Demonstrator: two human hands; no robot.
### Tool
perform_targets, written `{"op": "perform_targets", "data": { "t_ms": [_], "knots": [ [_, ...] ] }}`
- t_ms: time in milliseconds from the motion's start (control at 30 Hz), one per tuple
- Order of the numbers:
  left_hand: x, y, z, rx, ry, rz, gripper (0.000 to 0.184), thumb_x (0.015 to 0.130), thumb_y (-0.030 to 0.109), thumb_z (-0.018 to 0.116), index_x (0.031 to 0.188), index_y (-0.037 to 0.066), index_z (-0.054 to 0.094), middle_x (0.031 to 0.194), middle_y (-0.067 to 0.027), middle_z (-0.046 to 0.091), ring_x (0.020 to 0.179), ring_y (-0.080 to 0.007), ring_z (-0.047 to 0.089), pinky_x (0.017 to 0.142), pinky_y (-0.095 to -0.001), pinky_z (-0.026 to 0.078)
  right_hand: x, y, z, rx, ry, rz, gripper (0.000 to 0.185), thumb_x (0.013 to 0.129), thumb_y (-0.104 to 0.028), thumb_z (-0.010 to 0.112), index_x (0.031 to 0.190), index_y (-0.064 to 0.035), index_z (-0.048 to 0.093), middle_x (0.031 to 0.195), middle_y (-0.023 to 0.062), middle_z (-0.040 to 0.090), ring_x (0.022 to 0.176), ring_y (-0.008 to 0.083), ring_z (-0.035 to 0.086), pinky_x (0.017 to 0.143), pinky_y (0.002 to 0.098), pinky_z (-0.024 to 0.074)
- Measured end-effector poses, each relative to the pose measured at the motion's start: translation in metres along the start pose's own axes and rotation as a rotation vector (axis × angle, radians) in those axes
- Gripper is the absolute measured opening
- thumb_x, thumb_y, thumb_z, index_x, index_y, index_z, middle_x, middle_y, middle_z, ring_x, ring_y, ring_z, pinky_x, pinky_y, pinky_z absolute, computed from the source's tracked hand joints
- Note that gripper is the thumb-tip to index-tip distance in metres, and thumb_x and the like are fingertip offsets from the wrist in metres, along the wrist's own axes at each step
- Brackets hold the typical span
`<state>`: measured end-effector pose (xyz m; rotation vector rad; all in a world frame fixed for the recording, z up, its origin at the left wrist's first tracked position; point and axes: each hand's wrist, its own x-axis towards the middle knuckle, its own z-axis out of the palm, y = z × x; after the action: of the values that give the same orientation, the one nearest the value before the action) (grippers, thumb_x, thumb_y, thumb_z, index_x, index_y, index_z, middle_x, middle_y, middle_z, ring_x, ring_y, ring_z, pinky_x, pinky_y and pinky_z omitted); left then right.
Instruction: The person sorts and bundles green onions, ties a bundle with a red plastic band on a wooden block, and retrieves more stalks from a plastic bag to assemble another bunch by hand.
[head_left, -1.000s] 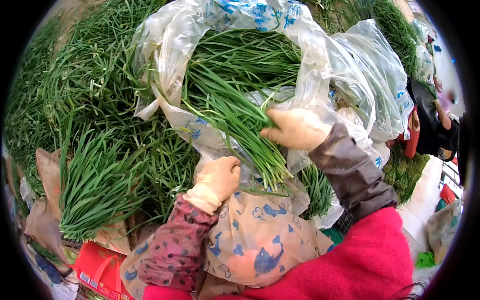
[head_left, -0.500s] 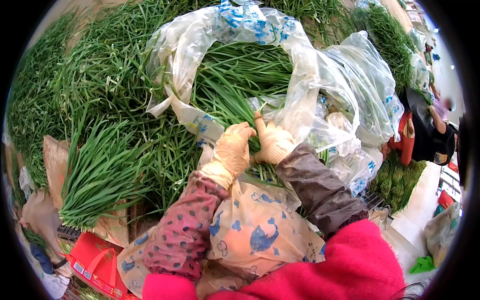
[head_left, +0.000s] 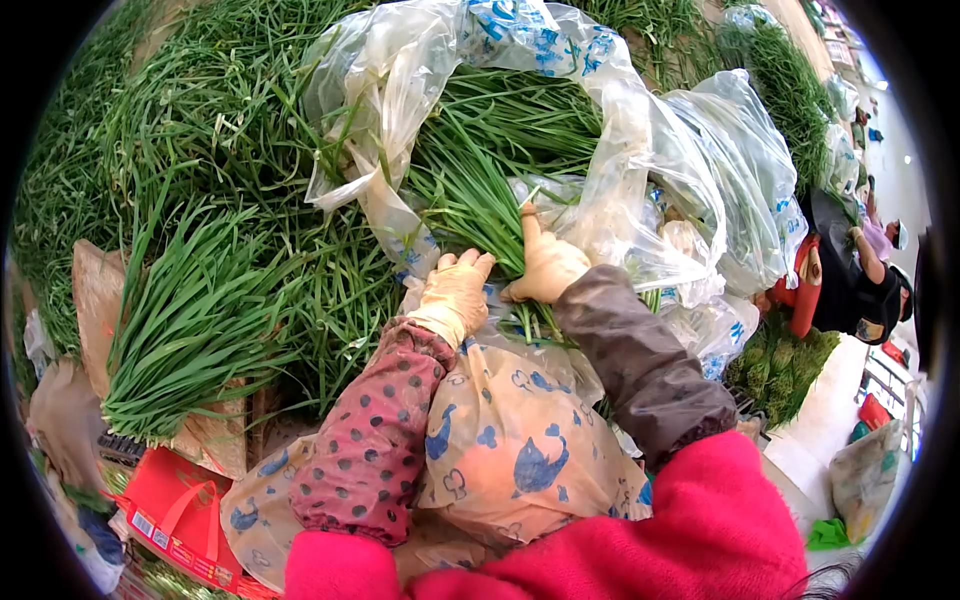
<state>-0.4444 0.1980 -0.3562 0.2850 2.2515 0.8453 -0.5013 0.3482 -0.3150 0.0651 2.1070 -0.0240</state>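
Long green garlic chives (head_left: pixel 480 205) lie inside an open clear plastic bag (head_left: pixel 385 120) with blue print, their cut ends toward me. My right hand (head_left: pixel 548 262), in a pale glove, is closed around the near end of a bunch, index finger stretched forward along the leaves. Just left of that bunch is my left hand (head_left: pixel 452 298), also gloved, its fingers curled by the bag's near edge. What those fingers hold, if anything, is hidden. Some stem ends (head_left: pixel 538 322) stick out below my right hand.
A large heap of loose chives (head_left: pixel 210 130) spreads at the left and back. A neat bunch (head_left: pixel 190 330) rests on cardboard near a red box (head_left: pixel 180 510). More plastic bags (head_left: pixel 745 180) lie to the right. A person (head_left: pixel 860 270) is at the far right.
My left hand has drawn slightly left and away from the bunch, leaving a gap between the hands. My right hand stays at the chives, shifted slightly. The view has moved a little.
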Motion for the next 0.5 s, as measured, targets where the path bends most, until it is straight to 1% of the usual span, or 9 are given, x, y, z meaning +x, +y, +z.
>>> {"op": "perform_targets", "data": {
  "t_ms": [67, 133, 167, 233, 300, 367, 433, 467, 500],
  "knots": [
    [-0.002, -0.003, 0.003, -0.088, 0.097, 0.069, 0.052, 0.078, 0.006, 0.060, 0.129, 0.010, 0.051, 0.127, -0.0121, 0.053, 0.118, -0.0348, 0.047, 0.100, -0.0399, 0.041, 0.007, -0.006, 0.009, -0.103, 0.045, 0.062, 0.120, 0.065, -0.032, 0.081, 0.150, -0.0057, 0.000, 0.118, 0.0271, 0.058, 0.113, 0.0345, 0.058, 0.092, 0.0405, 0.0478],
    [0.000, -0.015, 0.013, -0.222, 0.300, 0.285, 0.051, 0.077, 0.006, 0.062, 0.127, 0.011, 0.053, 0.126, -0.0121, 0.055, 0.117, -0.0340, 0.048, 0.099, -0.0397, 0.042, 0.017, 0.000, 0.012, -0.094, 0.035, 0.057, 0.114, 0.069, -0.029, 0.079, 0.151, -0.0078, 0.003, 0.123, 0.0211, 0.057, 0.110, 0.0320, 0.060, 0.091, 0.0398, 0.0491],
    [-0.003, -0.015, 0.012, -0.221, 0.304, 0.284, 0.051, 0.077, 0.006, 0.062, 0.127, 0.011, 0.053, 0.126, -0.0121, 0.055, 0.117, -0.0340, 0.048, 0.099, -0.0397, 0.042, 0.014, 0.000, 0.000, -0.024, -0.007, 0.048, 0.109, 0.071, -0.021, 0.077, 0.151, -0.0102, 0.004, 0.122, 0.0213, 0.058, 0.111, 0.0321, 0.060, 0.092, 0.0391, 0.0489],
    [-0.008, -0.014, 0.005, -0.207, 0.000, 0.307, 0.050, 0.077, 0.008, 0.064, 0.126, 0.013, 0.054, 0.127, -0.0106, 0.055, 0.117, -0.0337, 0.048, 0.099, -0.0394, 0.042, 0.009, 0.006, -0.020, 0.068, -0.071, 0.037, 0.107, 0.069, -0.020, 0.077, 0.151, -0.0120, 0.008, 0.121, 0.0223, 0.059, 0.112, 0.0327, 0.059, 0.093, 0.0382, 0.0480],
    [-0.005, -0.017, 0.009, 0.031, -0.219, 0.164, 0.049, 0.077, 0.014, 0.061, 0.126, 0.014, 0.055, 0.132, -0.0086, 0.052, 0.123, -0.0342, 0.044, 0.103, -0.0431, 0.039, 0.005, 0.014, -0.043, 0.106, -0.023, -0.009, 0.097, 0.066, -0.020, 0.076, 0.147, -0.0132, 0.024, 0.118, 0.0209, 0.062, 0.113, 0.0332, 0.059, 0.096, 0.0362, 0.0459],
    [0.002, -0.018, 0.019, 0.113, -0.261, 0.132, 0.049, 0.078, 0.016, 0.059, 0.127, 0.015, 0.055, 0.135, -0.0083, 0.050, 0.126, -0.0347, 0.042, 0.105, -0.0458, 0.035, 0.004, 0.025, -0.063, 0.155, 0.052, -0.040, 0.093, 0.064, -0.018, 0.074, 0.145, -0.0135, 0.030, 0.114, 0.0196, 0.063, 0.103, 0.0310, 0.063, 0.088, 0.0359, 0.0497],
    [0.007, -0.010, 0.013, 0.174, -0.350, 0.117, 0.050, 0.078, 0.017, 0.058, 0.129, 0.016, 0.054, 0.136, -0.0076, 0.049, 0.128, -0.0347, 0.040, 0.106, -0.0461, 0.034, -0.001, 0.032, -0.092, 0.252, -0.006, -0.074, 0.091, 0.063, -0.016, 0.072, 0.145, -0.0135, 0.032, 0.106, 0.0178, 0.065, 0.090, 0.0288, 0.065, 0.076, 0.0356, 0.0520],
    [0.009, -0.007, 0.008, 0.241, -0.438, 0.100, 0.051, 0.079, 0.017, 0.057, 0.130, 0.017, 0.053, 0.137, -0.0070, 0.048, 0.130, -0.0346, 0.038, 0.107, -0.0464, 0.032, -0.012, 0.030, -0.106, 0.250, 0.032, -0.060, 0.088, 0.063, -0.015, 0.071, 0.143, -0.0133, 0.035, 0.095, 0.0158, 0.066, 0.079, 0.0257, 0.064, 0.067, 0.0345, 0.0514],
    [0.010, -0.005, 0.006, 0.239, -0.430, 0.102, 0.051, 0.079, 0.017, 0.057, 0.130, 0.017, 0.053, 0.137, -0.0070, 0.048, 0.130, -0.0346, 0.038, 0.107, -0.0464, 0.032, -0.004, 0.041, -0.106, 0.397, 0.048, -0.142, 0.084, 0.063, -0.011, 0.070, 0.141, -0.0131, 0.038, 0.089, 0.0131, 0.065, 0.075, 0.0222, 0.063, 0.064, 0.0331, 0.0506]
  ]
}}
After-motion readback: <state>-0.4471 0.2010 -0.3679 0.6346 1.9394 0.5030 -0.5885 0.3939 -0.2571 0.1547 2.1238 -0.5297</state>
